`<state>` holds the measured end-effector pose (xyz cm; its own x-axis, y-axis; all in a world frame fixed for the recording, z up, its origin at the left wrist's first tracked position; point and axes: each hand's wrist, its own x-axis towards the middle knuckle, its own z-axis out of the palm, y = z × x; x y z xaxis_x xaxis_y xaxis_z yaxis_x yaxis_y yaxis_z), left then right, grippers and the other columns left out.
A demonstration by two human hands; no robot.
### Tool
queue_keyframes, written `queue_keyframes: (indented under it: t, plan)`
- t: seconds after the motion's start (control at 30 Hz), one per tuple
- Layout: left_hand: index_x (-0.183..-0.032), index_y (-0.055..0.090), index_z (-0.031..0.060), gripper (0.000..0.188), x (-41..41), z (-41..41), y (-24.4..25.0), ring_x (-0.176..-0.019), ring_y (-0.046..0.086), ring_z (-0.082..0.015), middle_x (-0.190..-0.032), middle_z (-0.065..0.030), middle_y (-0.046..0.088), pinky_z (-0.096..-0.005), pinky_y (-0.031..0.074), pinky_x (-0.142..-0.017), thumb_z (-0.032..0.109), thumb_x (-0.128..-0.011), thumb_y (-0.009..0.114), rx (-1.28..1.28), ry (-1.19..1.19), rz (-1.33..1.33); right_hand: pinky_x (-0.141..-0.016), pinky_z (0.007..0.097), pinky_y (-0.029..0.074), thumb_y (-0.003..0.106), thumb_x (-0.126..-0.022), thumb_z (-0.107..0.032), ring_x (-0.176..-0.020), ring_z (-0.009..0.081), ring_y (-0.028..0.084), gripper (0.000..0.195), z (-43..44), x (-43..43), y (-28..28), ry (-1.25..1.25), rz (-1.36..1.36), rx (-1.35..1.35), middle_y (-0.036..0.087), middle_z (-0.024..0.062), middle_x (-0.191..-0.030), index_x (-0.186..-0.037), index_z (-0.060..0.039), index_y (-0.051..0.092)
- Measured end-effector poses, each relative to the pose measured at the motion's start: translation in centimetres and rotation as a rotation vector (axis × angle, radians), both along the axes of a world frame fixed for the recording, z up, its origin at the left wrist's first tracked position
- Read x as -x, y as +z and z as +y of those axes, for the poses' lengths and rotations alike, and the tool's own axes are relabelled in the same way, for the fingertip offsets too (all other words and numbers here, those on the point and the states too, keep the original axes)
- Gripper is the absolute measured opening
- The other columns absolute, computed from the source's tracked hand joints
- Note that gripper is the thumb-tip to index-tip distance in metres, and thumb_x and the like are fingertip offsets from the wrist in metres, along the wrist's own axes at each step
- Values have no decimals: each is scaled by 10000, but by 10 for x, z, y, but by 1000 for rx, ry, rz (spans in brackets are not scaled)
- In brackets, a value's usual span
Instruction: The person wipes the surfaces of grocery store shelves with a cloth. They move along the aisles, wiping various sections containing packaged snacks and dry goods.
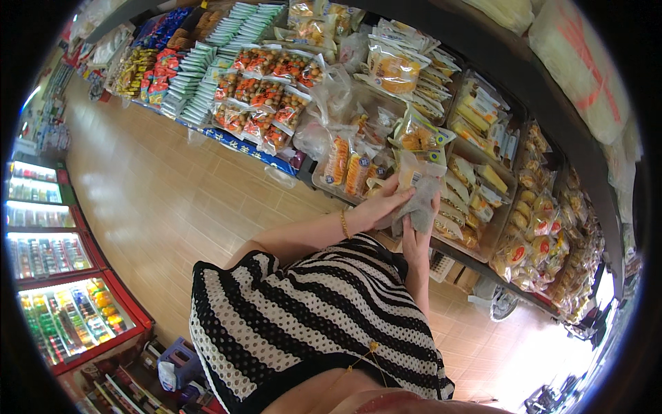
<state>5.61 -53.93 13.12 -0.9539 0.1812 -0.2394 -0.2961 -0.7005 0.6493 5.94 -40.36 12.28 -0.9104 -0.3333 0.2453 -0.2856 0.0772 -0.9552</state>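
Observation:
My left hand [380, 206] holds the lower left side of a clear plastic bread package [414, 168] that bears a barcode. A grey cloth [420, 203] lies against the package, with my right hand [421, 227] around its lower right side. Both hands are over the front edge of the shelf of packaged breads. Just beyond them lies a bread package with a green and yellow label [416, 134]. Long orange-topped bread rolls in clear wrap [339, 160] sit to the left. Wrapped sandwich breads [452, 191] stand in a clear tray on the right.
Bagged snacks with orange labels [264, 98] and green-white packets [191, 77] fill the shelf further left. Round packaged cakes [522, 248] are on the right. A dark shelf rail [548, 67] curves above. Lit drink coolers [77, 315] stand at far left. A purple plastic basket [180, 362] is at lower left.

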Motion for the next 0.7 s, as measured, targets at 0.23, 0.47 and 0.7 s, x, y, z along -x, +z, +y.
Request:
queue_keyframes:
  t: [0.23,0.47,0.7]
  plan:
    - [-1397,243,28,737,-9,1,3,-1169,421,-149,-1285,-65,448,-287,366,-980,211,-838,687,460,-168,370,-977,367,406,432,-971,-183,-1143,233,489,430,1,12,-19,-338,-352,363,452,149,-1286,-1350,3,351]
    - [-1386,293,-23,835,-24,-4,17,-1245,427,-291,-1338,-222,424,-353,335,-1038,140,-709,754,913,-251,540,-895,399,475,374,-962,-352,-1051,269,560,427,-4,16,-5,-577,-730,766,526,129,-1217,-1247,-54,485]
    - [-1387,324,48,743,9,-51,41,-1208,480,-273,-1286,-188,485,-343,395,-1004,43,-721,651,982,31,575,-1038,430,363,337,-957,-367,-1190,279,478,474,4,22,-27,-297,-768,1128,513,108,-1284,-1309,-68,441]
